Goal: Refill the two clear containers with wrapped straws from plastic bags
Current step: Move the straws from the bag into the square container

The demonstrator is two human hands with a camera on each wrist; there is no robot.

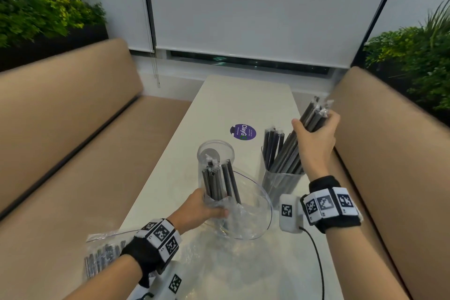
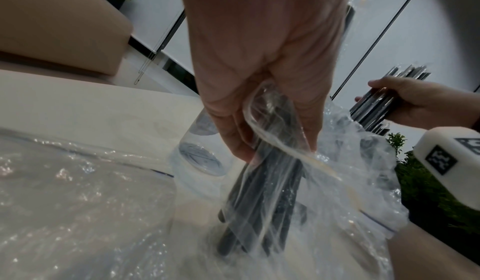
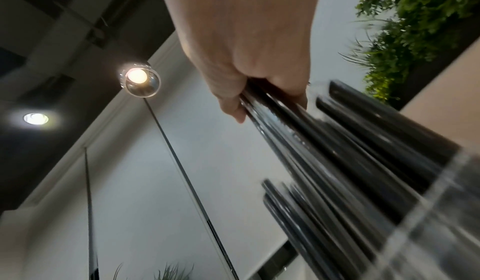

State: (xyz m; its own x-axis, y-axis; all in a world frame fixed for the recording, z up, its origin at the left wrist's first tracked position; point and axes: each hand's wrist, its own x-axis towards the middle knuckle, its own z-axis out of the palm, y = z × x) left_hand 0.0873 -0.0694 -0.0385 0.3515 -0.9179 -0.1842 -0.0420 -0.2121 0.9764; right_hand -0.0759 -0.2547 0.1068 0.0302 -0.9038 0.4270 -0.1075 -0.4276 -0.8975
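My right hand [image 1: 314,134] grips a bundle of black wrapped straws [image 1: 311,117] near its top. Their lower ends stand slanted in the right clear container [image 1: 280,185], beside several more straws. In the right wrist view the fingers [image 3: 233,103] curl round the bundle [image 3: 337,151] above the container's rim [image 3: 428,223]. My left hand [image 1: 207,209] holds a clear plastic bag [image 1: 253,214] with several black straws [image 1: 219,182] upright in it. The thumb and fingers [image 2: 233,136] pinch bag and straws together. Behind it stands the round left container [image 1: 215,151], with nothing seen inside.
A second bag of straws [image 1: 104,256] lies at the table's near left corner. Crumpled clear plastic [image 1: 219,263] covers the near end of the white table [image 1: 243,105]. A purple sticker [image 1: 243,131] is further out. Tan benches [image 1: 73,153] flank both sides.
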